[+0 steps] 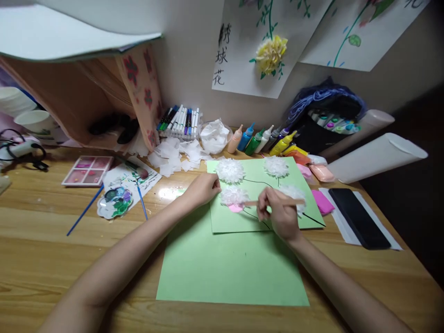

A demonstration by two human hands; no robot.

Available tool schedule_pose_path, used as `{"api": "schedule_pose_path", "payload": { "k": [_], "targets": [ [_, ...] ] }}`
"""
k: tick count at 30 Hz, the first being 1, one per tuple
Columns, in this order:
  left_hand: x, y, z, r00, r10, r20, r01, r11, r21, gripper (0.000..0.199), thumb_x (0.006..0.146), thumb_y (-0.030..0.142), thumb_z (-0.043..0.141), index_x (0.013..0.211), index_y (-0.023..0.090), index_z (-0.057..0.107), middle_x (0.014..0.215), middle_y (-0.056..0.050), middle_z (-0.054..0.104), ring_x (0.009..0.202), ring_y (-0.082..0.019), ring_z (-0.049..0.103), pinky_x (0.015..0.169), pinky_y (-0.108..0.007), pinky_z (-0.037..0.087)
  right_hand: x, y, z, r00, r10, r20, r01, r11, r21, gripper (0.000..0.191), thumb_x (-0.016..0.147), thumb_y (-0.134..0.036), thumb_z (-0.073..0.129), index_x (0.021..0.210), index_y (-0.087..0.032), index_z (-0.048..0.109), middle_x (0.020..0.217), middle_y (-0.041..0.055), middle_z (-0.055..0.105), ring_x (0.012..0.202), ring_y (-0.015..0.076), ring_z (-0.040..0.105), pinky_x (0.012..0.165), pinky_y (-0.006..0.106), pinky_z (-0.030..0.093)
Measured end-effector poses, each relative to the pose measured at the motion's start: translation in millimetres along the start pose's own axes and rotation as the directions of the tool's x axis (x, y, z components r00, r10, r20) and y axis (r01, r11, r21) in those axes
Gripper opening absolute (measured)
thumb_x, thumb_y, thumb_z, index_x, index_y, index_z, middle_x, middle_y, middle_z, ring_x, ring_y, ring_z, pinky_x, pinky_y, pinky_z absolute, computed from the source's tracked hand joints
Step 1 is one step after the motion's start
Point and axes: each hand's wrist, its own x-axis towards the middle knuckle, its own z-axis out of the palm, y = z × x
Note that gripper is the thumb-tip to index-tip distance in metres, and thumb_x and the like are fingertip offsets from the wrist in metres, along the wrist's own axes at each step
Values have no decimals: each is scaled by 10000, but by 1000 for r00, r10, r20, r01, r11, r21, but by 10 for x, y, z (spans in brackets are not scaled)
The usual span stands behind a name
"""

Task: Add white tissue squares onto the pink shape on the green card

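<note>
My right hand (279, 212) grips a flat wooden craft stick (294, 202). The stick's left end meets a pink patch (236, 208) under the lower left white ruffled flower (234, 195). Several such flowers sit on a light green sheet (222, 224), with thin black lines drawn from them. At this sheet's left edge rests my left hand (207, 188), its fingers curled closed beside the upper left flower (230, 171); their tips are hidden. A larger green sheet (232, 273) lies beneath.
Paint bottles (247, 137) and torn white paper pieces (169, 156) line the back. Left of the sheets lie a paint palette (115, 202) and a blue brush (85, 210). A black phone (359, 217) and a white tube (378, 157) are at the right.
</note>
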Motion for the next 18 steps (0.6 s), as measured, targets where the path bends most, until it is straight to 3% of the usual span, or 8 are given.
{"api": "schedule_pose_path", "payload": {
  "k": [2, 4, 6, 8, 10, 12, 18],
  "targets": [
    [11, -46, -105, 999, -43, -23, 43, 999, -2, 95, 797, 222, 543, 751, 171, 608, 774, -45, 675, 718, -176, 606, 636, -265, 426, -171, 151, -34, 1000, -3, -8, 3, 1000, 30, 451, 951, -431, 397, 582, -200, 514, 416, -18, 492, 362, 110, 429, 372, 245, 320],
    [19, -112, -235, 983, -104, -154, 115, 991, 69, 132, 831, 250, 511, 798, 168, 609, 830, -67, 683, 785, -199, 619, 684, -285, 440, -302, 276, -46, 999, -34, -42, 36, 999, 40, 456, 945, -422, 405, 567, -199, 530, 422, -6, 497, 364, 117, 435, 373, 255, 324],
    [19, -186, -354, 934, -167, -315, 226, 960, 164, 169, 854, 286, 496, 860, 159, 607, 937, -108, 679, 887, -236, 620, 741, -317, 447, -380, 354, -45, 995, -55, -85, 61, 996, 68, 462, 942, -421, 401, 560, -199, 538, 438, 3, 502, 369, 123, 446, 373, 263, 322],
    [14, -258, -433, 887, -259, -381, 361, 905, 226, 225, 860, 346, 501, 877, 150, 608, 1005, -151, 666, 943, -270, 616, 759, -340, 450, -407, 390, -36, 992, -61, -107, 71, 993, 90, 464, 939, -422, 400, 558, -201, 545, 450, 9, 502, 375, 130, 454, 380, 272, 325],
    [12, -322, -465, 857, -367, -361, 466, 850, 244, 272, 860, 393, 496, 852, 146, 611, 996, -170, 667, 938, -279, 625, 732, -334, 452, -400, 398, -22, 991, -58, -117, 70, 992, 103, 461, 936, -420, 406, 554, -205, 549, 452, 11, 497, 376, 136, 454, 382, 278, 325],
    [19, -379, -466, 849, -414, -327, 496, 838, 226, 258, 848, 386, 501, 826, 154, 613, 982, -154, 679, 929, -264, 629, 696, -306, 445, -382, 393, -8, 989, -51, -137, 68, 991, 119, 455, 931, -420, 416, 549, -209, 545, 449, 8, 491, 369, 136, 450, 373, 276, 319],
    [40, -493, -560, 891, -336, -305, 375, 923, 80, 188, 786, 347, 530, 748, 184, 614, 795, -62, 699, 751, -193, 613, 602, -256, 398, -372, 390, 12, 979, -42, -201, 73, 986, 148, 447, 922, -430, 426, 547, -207, 525, 446, -3, 489, 350, 124, 442, 356, 259, 317]
  ]
}}
